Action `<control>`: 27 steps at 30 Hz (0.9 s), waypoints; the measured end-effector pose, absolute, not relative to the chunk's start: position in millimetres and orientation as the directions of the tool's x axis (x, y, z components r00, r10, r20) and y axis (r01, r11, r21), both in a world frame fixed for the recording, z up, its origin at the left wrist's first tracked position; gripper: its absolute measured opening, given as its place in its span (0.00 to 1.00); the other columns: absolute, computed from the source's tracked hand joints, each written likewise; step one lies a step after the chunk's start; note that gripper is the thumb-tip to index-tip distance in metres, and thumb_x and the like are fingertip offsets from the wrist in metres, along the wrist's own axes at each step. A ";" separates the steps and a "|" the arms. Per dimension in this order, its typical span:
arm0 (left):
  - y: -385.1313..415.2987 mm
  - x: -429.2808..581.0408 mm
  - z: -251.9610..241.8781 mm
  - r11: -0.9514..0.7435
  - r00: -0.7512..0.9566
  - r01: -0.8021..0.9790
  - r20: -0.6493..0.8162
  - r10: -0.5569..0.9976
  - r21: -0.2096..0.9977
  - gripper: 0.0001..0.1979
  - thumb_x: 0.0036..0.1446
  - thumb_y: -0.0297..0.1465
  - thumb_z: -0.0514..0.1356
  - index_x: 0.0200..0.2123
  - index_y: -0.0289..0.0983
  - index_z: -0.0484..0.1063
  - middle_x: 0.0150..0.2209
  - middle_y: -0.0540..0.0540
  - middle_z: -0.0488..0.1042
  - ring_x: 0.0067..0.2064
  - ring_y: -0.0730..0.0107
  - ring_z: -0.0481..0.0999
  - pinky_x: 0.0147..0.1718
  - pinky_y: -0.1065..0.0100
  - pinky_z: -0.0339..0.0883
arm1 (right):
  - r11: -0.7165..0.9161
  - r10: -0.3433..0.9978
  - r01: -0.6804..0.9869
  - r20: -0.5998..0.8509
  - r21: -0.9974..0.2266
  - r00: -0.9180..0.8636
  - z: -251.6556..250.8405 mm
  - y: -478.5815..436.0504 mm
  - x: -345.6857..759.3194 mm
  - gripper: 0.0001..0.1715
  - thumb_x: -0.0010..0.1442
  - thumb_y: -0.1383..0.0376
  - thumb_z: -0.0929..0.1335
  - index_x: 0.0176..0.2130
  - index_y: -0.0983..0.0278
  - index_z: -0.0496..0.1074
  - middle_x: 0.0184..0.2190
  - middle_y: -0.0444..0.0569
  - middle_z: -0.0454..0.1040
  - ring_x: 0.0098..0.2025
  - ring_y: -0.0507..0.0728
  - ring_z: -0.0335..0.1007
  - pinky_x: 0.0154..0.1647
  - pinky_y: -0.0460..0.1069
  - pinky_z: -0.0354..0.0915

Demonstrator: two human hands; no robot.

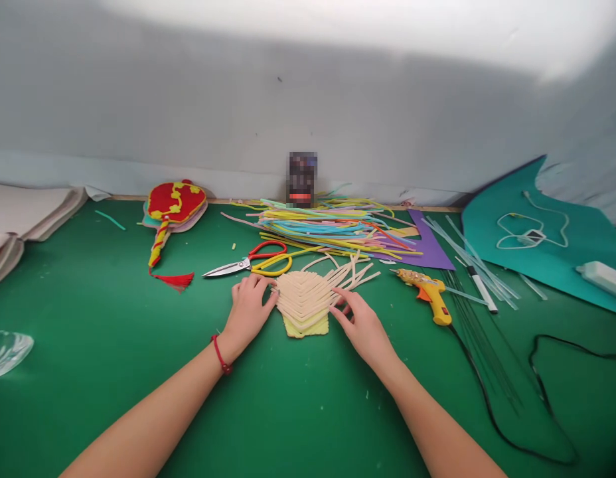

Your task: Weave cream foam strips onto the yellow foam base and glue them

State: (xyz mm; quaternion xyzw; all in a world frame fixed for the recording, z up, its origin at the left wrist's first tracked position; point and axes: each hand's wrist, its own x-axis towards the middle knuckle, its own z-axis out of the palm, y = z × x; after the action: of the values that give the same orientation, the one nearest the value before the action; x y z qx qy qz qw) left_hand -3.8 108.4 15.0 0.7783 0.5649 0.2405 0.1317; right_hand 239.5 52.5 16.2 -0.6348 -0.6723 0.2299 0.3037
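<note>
A flat piece of cream pipe cleaners (pixel 302 291), laid side by side in V-shaped rows over a yellow-green base (pixel 308 326), lies on the table between my hands. Loose cream ends (pixel 358 271) stick out at its upper right. My left hand (pixel 251 302), a red cord bracelet at its wrist, grips the left edge between thumb and fingers. At the right edge, the thumb and forefinger of my right hand (pixel 360 322) close on the pipe cleaners. Scissors (pixel 248 262) with one red and one yellow handle lie just behind my left hand.
Behind lies a heap of coloured pipe cleaners (pixel 318 226) with a phone-like, blurred-out object (pixel 302 179). A red-and-yellow fan (pixel 176 202) with a tassel is at left. On the right are a yellow glue gun (pixel 427 292) with a black cord, clear glue sticks (pixel 480 265) and a marker (pixel 482 290).
</note>
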 end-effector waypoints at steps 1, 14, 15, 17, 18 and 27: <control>108.5 -3.8 14.9 -0.326 0.246 0.817 0.225 0.943 0.475 0.08 0.61 0.33 0.55 0.42 0.40 0.69 0.43 0.45 0.70 0.47 0.58 0.67 0.46 0.57 0.56 | 0.098 0.992 0.719 0.125 -0.688 -0.016 15.4 53.0 239.1 0.17 0.63 0.58 0.63 0.50 0.59 0.68 0.39 0.49 0.71 0.34 0.55 0.69 0.35 0.51 0.67; 105.3 -13.1 27.3 -0.572 0.417 0.596 0.392 0.820 0.564 0.07 0.64 0.32 0.53 0.38 0.41 0.71 0.39 0.47 0.73 0.43 0.65 0.71 0.44 0.63 0.64 | 0.138 0.990 0.693 0.083 -0.708 -0.112 18.8 57.1 248.8 0.10 0.63 0.62 0.62 0.43 0.61 0.70 0.37 0.48 0.70 0.34 0.53 0.67 0.37 0.49 0.66; 105.8 -15.0 28.8 -0.601 0.480 0.569 0.367 0.797 0.561 0.07 0.63 0.32 0.53 0.38 0.41 0.72 0.38 0.47 0.73 0.42 0.66 0.71 0.44 0.63 0.64 | 0.143 0.989 0.688 0.083 -0.712 -0.121 18.7 57.3 249.8 0.10 0.63 0.62 0.62 0.43 0.61 0.70 0.37 0.48 0.70 0.34 0.53 0.67 0.36 0.49 0.66; 107.2 -18.1 30.5 -0.645 0.588 0.528 0.310 0.747 0.552 0.08 0.63 0.34 0.55 0.37 0.41 0.73 0.39 0.46 0.74 0.42 0.66 0.71 0.44 0.63 0.64 | 0.149 0.988 0.682 0.084 -0.716 -0.127 17.8 58.0 251.4 0.10 0.63 0.62 0.62 0.43 0.61 0.70 0.38 0.48 0.70 0.34 0.53 0.68 0.35 0.49 0.66; 108.0 -19.2 30.7 -0.658 0.625 0.516 0.284 0.727 0.549 0.08 0.62 0.35 0.55 0.37 0.41 0.73 0.39 0.46 0.74 0.42 0.66 0.71 0.44 0.63 0.64 | 0.151 0.988 0.681 0.086 -0.716 -0.128 17.2 58.3 251.9 0.10 0.62 0.62 0.63 0.43 0.61 0.70 0.37 0.47 0.70 0.34 0.53 0.68 0.35 0.49 0.66; 112.6 -22.1 26.5 -0.655 0.687 0.460 0.228 0.690 0.599 0.06 0.62 0.34 0.56 0.36 0.40 0.72 0.39 0.46 0.72 0.43 0.66 0.70 0.45 0.65 0.65 | 0.128 0.991 0.669 0.060 -0.732 -0.123 14.0 59.2 253.6 0.07 0.62 0.63 0.63 0.41 0.60 0.68 0.38 0.47 0.70 0.34 0.53 0.67 0.36 0.49 0.66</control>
State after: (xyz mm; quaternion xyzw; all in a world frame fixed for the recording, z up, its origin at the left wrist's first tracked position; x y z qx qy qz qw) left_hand -22.1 112.6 26.5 0.8817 0.3262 0.2244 0.2567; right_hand 253.6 59.2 14.0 -0.5973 -0.6947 0.2814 0.2854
